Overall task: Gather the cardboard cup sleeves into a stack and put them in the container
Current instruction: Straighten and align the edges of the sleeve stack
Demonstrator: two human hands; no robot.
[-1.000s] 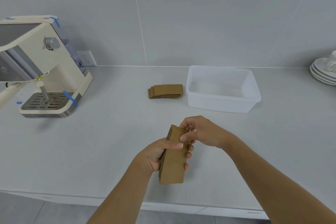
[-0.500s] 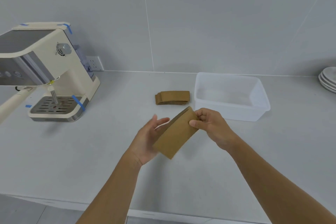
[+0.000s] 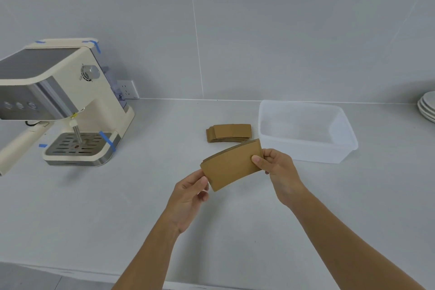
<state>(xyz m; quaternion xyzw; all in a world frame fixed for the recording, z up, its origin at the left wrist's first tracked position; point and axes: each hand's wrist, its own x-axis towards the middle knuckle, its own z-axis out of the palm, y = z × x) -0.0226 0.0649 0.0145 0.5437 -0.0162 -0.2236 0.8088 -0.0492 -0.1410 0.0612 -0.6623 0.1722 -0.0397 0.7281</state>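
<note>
Swung level from its tilt, your sleeve stack sits pinched between left hand and right hand; square its edges before the container.

Both hands hold a small bundle of cardboard sleeves above the grey counter. The left hand pinches its lower left end, and the right hand pinches its right end. At 12 o'clock from the bundle, a second pile of sleeves lies flat on the counter, just beside the clear plastic container at 1 o'clock. A cream coffee machine stands at 10 o'clock, and white plates at 2 o'clock.
</note>
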